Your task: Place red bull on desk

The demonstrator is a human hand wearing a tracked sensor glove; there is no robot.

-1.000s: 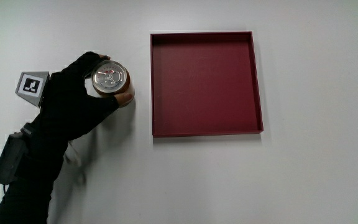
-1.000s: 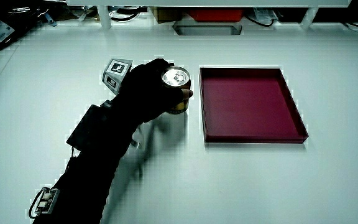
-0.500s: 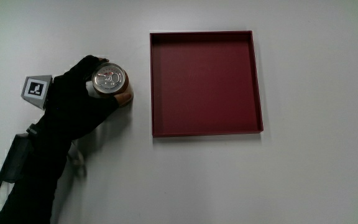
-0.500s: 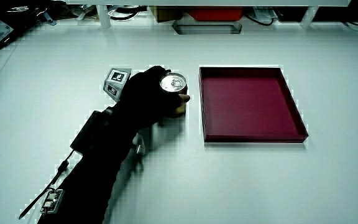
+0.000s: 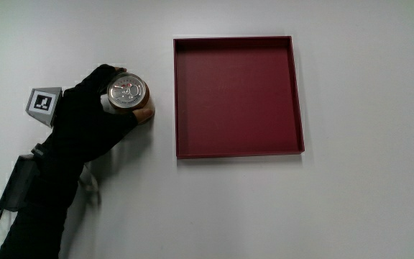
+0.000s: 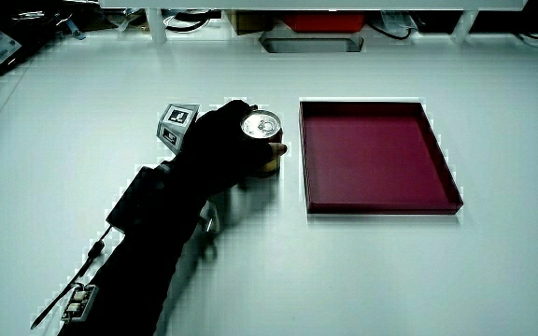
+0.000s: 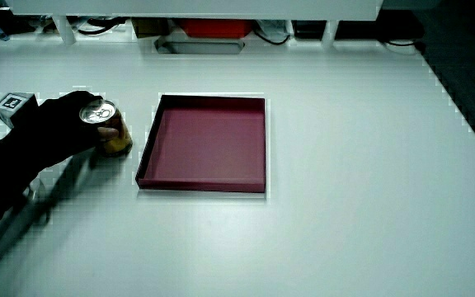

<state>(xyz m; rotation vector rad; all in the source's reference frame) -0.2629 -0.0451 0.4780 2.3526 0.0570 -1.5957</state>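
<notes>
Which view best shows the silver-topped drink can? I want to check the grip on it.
The main view: the silver-topped drink can shows its whole lid from above, the black-gloved hand wrapped around it beside the red square tray. Both side views show lid and a strip of wall.

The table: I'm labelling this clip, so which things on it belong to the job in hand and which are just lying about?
Part of the job:
- the can, upright on the table beside the tray
- the hand, wrapped around the can

Just lying about:
- the red tray, with nothing visible in it
- clutter under the shelf at the table's edge, too unclear to name
</notes>
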